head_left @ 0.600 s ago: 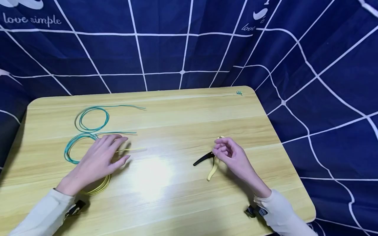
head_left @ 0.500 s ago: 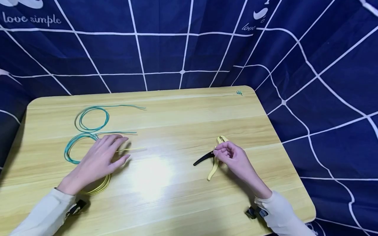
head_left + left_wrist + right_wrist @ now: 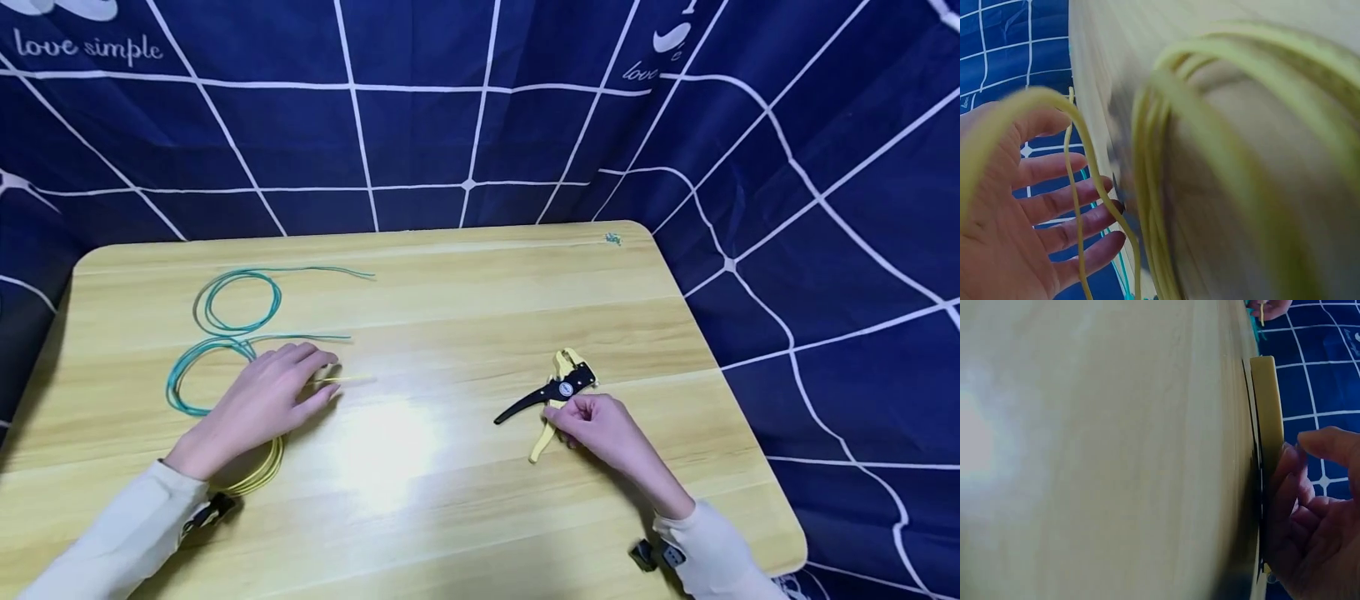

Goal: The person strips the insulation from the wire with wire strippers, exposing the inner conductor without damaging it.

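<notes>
On the left of the table, my left hand is over a coil of yellow wire; its free end shows between thumb and fingers. The left wrist view has the fingers apart and relaxed, with strands of the yellow wire passing before the palm. Wire strippers with one black and one yellow handle lie to the right. Beside them is my right hand, fingers loosely bent at the yellow handle. In the right wrist view the thumb stays apart from that handle.
Two teal wire coils lie at the left, the far one behind the nearer one, which my left hand partly covers. Small teal bits lie at the table's far right corner. A blue gridded curtain borders the wooden table.
My right hand has drawn back toward the near side along the wire strippers, uncovering their black head and jaws. The left hand has shifted slightly to the right. The strippers stay in place.
</notes>
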A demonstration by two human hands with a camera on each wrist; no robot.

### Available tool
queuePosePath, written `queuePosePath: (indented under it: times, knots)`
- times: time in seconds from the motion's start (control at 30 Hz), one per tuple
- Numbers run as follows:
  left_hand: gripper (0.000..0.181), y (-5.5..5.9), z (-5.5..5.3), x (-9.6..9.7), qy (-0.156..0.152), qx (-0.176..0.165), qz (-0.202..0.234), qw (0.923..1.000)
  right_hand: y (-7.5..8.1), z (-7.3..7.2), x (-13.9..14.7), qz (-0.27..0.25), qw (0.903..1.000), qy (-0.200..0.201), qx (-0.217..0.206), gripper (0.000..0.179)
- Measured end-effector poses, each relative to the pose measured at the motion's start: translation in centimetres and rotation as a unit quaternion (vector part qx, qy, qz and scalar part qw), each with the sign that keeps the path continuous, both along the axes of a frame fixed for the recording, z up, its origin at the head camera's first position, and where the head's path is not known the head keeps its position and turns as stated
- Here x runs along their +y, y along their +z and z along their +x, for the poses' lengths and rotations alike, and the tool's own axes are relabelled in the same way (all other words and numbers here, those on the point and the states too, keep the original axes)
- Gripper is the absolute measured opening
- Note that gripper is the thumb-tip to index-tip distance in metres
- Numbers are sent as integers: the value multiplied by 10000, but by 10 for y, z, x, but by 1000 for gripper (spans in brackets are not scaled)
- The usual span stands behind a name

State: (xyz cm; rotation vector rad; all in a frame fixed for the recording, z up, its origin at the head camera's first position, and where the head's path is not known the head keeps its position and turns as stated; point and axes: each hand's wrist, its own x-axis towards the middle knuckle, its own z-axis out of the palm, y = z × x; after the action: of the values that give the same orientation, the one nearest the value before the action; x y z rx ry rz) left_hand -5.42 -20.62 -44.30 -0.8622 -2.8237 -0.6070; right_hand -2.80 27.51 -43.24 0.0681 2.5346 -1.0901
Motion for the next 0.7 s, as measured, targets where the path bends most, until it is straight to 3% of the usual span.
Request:
queuePosePath:
  times: [0.13,0.37,0.7]
  knots:
    - [32,-1,1,5,-27,-125,66,9999,2,1,0,379,9989,216,-151,52]
    - [29,3,5,7,-45,-444,-51,9990,1,1,-2,816,9958,425,-35,54]
    - [28,6,3,6,-167,-585,-274,9978,-9,2,-2,394,9991,8,-175,44]
